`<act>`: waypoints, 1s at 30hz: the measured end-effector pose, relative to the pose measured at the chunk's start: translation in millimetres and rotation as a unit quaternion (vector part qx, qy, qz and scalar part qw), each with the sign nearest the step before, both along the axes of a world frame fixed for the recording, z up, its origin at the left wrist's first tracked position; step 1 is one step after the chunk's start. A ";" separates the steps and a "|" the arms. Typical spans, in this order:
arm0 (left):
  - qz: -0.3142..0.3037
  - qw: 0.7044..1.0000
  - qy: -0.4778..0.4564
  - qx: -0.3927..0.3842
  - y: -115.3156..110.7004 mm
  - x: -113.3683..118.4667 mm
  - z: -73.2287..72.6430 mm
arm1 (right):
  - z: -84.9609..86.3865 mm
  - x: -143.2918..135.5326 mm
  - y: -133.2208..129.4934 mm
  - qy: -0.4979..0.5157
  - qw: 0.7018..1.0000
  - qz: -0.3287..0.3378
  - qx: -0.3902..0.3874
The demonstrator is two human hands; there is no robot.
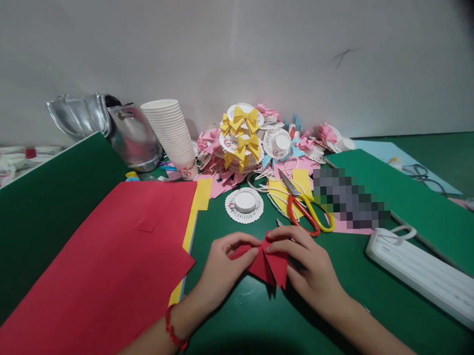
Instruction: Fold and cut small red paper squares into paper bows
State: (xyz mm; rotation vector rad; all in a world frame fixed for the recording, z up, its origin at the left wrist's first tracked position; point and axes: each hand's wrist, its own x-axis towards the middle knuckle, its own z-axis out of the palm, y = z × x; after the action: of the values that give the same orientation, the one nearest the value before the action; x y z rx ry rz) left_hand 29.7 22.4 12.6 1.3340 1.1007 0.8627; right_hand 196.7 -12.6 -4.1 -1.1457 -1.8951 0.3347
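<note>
A folded red paper piece [277,266], pleated and pointed at its lower ends, is held just above the green table. My left hand [232,258], with a red braided bracelet [172,330] at the wrist, pinches its upper left part between thumb and forefinger. My right hand [304,258] is closed on its upper right part, fingertips near the centre fold. Beyond the hands lies a white scalloped paper disc [244,204] with a round raised centre. Scissors with red and yellow handles [312,213] lie behind my right hand.
Large red paper sheets [108,270] cover the left side. Behind stand a silver bag [132,134], stacked paper cups [171,133] and a pile of paper decorations with yellow bows [247,148]. At right are a white long case [427,274] and a green board [409,202].
</note>
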 end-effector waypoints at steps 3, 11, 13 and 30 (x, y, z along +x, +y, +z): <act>-0.020 1.000 -0.003 0.022 -1.4 0.2 1.0 | -3.0 -0.9 -0.7 -0.011 1.000 0.015 0.006; 0.009 1.000 0.003 0.000 -0.5 -1.2 -2.0 | 26.5 36.2 8.4 -0.186 0.982 -0.038 0.023; 0.017 1.000 0.003 -0.008 -0.1 -1.1 -2.6 | 37.2 77.7 10.9 -0.219 0.961 -0.168 0.003; 0.000 1.000 -0.004 -0.002 -0.5 -1.2 -0.7 | 30.9 173.6 4.7 -0.232 0.905 -0.286 -0.214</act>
State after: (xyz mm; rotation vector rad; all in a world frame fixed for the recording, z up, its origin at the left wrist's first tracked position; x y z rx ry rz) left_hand 28.5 21.8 11.9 1.3256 1.0946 0.8647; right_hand 370.3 -7.9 26.8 -2.1701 -1.8030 0.1512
